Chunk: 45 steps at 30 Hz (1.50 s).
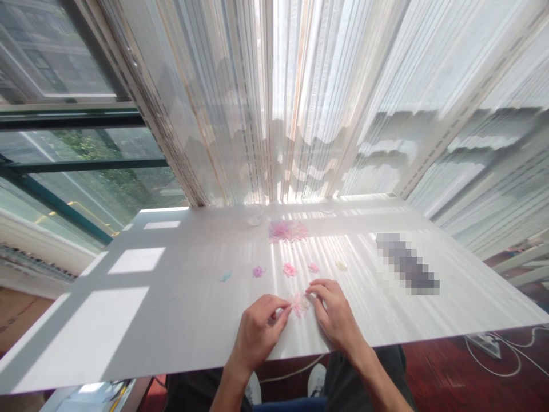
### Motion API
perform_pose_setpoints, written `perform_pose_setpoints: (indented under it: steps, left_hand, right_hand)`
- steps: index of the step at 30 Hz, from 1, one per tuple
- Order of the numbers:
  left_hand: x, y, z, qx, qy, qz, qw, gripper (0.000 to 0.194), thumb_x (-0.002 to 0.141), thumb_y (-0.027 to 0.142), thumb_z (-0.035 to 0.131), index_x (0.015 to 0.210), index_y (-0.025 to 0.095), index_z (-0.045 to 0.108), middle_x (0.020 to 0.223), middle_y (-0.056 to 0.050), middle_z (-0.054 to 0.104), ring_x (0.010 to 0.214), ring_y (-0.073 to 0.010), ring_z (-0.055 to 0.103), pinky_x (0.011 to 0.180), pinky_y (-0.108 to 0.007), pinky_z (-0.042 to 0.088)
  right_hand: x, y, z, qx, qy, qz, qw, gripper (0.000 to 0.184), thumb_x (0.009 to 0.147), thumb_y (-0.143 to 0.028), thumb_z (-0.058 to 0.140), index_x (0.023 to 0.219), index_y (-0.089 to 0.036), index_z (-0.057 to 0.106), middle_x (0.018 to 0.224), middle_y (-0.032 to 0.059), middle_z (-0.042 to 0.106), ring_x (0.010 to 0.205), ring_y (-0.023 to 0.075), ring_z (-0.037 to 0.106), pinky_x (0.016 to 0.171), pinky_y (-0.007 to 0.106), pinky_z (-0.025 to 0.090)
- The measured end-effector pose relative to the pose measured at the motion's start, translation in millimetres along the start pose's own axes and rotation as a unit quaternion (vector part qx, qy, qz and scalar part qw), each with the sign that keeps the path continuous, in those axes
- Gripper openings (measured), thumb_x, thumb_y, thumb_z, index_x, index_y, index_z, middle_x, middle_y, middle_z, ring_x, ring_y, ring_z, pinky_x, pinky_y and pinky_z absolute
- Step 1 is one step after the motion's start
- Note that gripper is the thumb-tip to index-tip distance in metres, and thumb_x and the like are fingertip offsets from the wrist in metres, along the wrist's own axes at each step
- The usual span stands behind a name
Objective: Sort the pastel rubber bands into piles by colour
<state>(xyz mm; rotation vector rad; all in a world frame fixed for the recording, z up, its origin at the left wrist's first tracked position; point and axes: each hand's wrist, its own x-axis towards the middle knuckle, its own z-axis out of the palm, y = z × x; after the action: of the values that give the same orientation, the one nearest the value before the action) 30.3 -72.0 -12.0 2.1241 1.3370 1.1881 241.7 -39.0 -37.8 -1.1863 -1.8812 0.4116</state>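
Observation:
On the white table, a loose pile of thin pink and pale pieces (299, 305) lies between my hands. They are too small to name. My left hand (261, 326) is at the pile's left edge, thumb and forefinger pinched together; whatever is between them is too small to make out. Over the right edge, my right hand (334, 312) rests with fingers bent and apart from the thumb, fingertips touching or nearly touching the pieces. Beyond my hands, sorted by colour, sit a blue heap (225, 276), a purple heap (258, 271), a bright pink heap (290, 269), a lighter pink heap (314, 267) and a cream heap (341, 265).
A larger mixed pink and purple heap (288, 230) lies farther back, beside a clear round container (254, 215). At the right is a pixelated dark object (409, 264). Striped sheer curtains (274, 103) hang behind the table (184, 320). Cables (510, 366) trail on the floor.

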Motion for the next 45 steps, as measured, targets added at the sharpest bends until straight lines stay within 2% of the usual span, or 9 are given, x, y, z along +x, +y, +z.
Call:
perform_pose_setpoints:
  steps: [8,12,45]
  left_hand:
    - [-1.8,-1.4,0.8,-0.002,-0.01,0.003,1.0,0.008,0.098,0.022,0.062,0.097,0.022,0.07,0.086,-0.001,0.072,0.07,-0.0133,0.064,0.067,-0.024,0.053]
    - [-2.3,-1.4,1.2,-0.008,-0.018,0.01,1.0,0.009,0.098,0.02,0.062,0.098,0.023,0.071,0.088,-0.001,0.072,0.073,-0.0138,0.065,0.068,-0.024,0.053]
    - [-2.2,0.6,0.3,0.007,-0.027,-0.007,1.0,0.011,0.098,0.023,0.061,0.094,0.022,0.072,0.084,-0.002,0.072,0.07,-0.0135,0.064,0.066,-0.024,0.052]
  right_hand:
    - [1.9,-19.1,-11.5,0.059,-0.073,-0.088,0.992,0.018,0.096,-0.017,0.061,0.112,-0.023,0.068,0.104,0.0085,0.068,0.1,0.0234,0.064,0.087,0.04,0.058]
    - [2.3,-21.7,-11.7,0.067,-0.084,-0.111,0.988,0.017,0.096,-0.017,0.063,0.111,-0.024,0.07,0.102,0.0074,0.069,0.098,0.0222,0.065,0.084,0.037,0.059]
    - [1.5,-20.0,-12.3,0.078,-0.068,-0.093,0.99,0.009,0.098,-0.019,0.062,0.101,-0.023,0.07,0.096,0.0068,0.07,0.092,0.0214,0.067,0.081,0.036,0.059]
